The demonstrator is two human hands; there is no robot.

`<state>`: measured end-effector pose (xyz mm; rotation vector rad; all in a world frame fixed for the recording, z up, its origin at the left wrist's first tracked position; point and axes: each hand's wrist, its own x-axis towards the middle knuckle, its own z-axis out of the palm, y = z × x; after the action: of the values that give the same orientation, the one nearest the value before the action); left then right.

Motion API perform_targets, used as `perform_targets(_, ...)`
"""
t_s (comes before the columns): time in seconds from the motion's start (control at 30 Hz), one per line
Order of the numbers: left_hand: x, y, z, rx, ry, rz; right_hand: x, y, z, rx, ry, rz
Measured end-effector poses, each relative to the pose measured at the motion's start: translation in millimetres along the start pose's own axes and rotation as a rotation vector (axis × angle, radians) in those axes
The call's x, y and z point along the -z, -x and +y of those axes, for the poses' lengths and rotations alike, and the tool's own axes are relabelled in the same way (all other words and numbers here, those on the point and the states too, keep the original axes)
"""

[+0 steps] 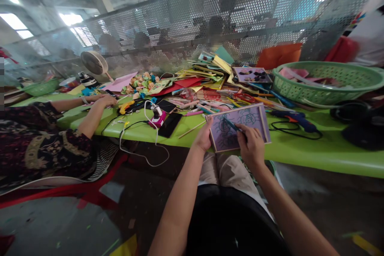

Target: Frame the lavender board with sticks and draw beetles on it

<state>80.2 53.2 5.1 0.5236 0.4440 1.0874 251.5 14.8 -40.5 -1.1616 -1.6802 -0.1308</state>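
A shallow purple panel (220, 138) with pale raised edges and dark line drawings leans at the table's front edge, above my lap. My left hand (205, 136) grips its left edge, thumb on the front. In my right hand (251, 144) is a dark teal pen (230, 124), pinched between the fingers. The pen's tip points up and left, over the left drawing; whether it touches the surface I cannot tell. A thin wooden stick (192, 130) lies on the table left of the panel.
A phone (170, 125) and a pink power adapter (157, 118) with a trailing white cable lie left. A blue glue gun (295, 118) and green basket (324, 98) stand right. Piled colored paper (204, 74) lies behind. A co-worker's arms (93, 114) rest at far left.
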Motion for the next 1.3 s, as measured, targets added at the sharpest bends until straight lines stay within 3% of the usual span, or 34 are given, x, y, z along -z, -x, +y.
perform_targets(1.3, -1.1, -1.6, 0.3, 0.004, 0.006, 0.024, 1.3, -0.8, 1.4, -0.005, -0.027, -0.035)
